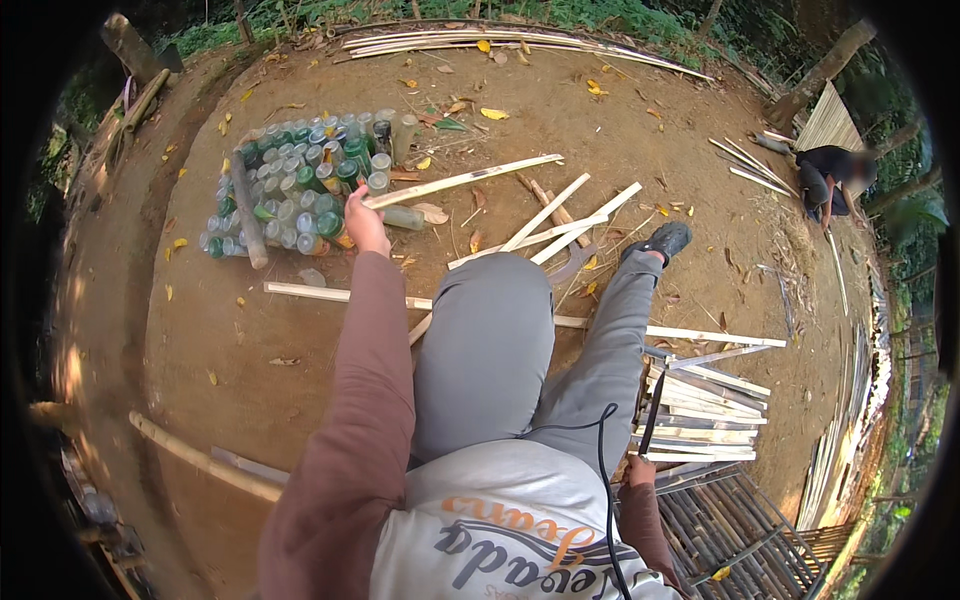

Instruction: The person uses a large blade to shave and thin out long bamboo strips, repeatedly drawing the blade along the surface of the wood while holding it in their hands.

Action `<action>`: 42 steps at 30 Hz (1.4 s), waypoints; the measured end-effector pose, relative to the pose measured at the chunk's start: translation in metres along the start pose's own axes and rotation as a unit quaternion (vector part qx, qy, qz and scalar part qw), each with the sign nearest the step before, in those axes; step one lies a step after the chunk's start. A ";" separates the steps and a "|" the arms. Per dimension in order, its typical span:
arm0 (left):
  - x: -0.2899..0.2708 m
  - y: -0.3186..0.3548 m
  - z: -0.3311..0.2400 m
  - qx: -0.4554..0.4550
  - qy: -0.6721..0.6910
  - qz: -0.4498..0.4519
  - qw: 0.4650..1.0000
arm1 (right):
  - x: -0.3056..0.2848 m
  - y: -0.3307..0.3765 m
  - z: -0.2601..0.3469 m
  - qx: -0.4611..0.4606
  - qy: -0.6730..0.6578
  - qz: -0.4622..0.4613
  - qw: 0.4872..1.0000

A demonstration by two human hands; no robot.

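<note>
My left hand (pixel 368 225) is closed around the near end of a pale split bamboo strip (pixel 465 181), which stretches out to the right above the ground. Down by my right hip, my right hand (pixel 640 470) grips a machete (pixel 653 412), its dark narrow blade pointing away from me. The blade lies over the left side of a pile of cut bamboo strips (pixel 715 408). Several more loose strips (pixel 545 212) cross each other on the ground beyond my knee. Among them lies a curved tool (pixel 575 266), partly covered.
Rows of glass bottles (pixel 290 190) stand beyond my left hand, with a short log (pixel 248 215) across them. A long strip (pixel 310 292) passes under my legs. A bamboo rack (pixel 735 530) is at lower right. Another person (pixel 835 180) crouches at far right.
</note>
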State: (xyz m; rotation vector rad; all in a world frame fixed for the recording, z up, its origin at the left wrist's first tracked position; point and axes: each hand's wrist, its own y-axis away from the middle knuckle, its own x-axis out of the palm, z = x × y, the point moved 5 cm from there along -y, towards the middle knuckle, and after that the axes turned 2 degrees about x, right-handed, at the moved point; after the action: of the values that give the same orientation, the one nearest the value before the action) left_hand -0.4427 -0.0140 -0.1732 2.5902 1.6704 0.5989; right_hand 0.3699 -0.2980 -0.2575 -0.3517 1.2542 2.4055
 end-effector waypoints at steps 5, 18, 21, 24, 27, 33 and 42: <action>-0.113 0.010 0.124 -0.264 0.078 0.010 0.961 | 0.004 0.020 -0.032 0.013 0.056 -0.011 0.998; -0.271 0.029 0.216 -0.357 -0.414 0.114 0.830 | 0.058 0.039 -0.034 0.007 0.107 0.024 0.994; -0.293 -0.021 0.195 -0.188 -0.598 0.150 0.764 | 0.102 0.029 -0.015 -0.030 0.113 0.077 0.990; -0.181 0.049 0.208 -0.257 -0.570 0.390 0.676 | 0.053 0.031 -0.039 -0.023 0.098 0.017 0.995; -0.173 0.064 0.184 -0.350 -0.446 0.352 0.745 | 0.048 0.007 -0.056 -0.046 0.129 0.005 0.991; -0.112 0.061 0.130 -0.389 -0.269 0.341 0.813 | 0.030 -0.059 -0.120 -0.038 0.263 -0.097 0.959; 0.077 0.094 -0.025 -0.288 -0.307 0.488 0.765 | 0.067 -0.023 -0.172 0.057 0.104 -0.124 0.985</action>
State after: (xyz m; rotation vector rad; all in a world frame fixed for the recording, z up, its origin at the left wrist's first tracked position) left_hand -0.3407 0.0083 -0.1063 2.5062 -0.1340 0.1219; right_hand 0.3272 -0.4121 -0.3976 -0.6952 1.3422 2.1186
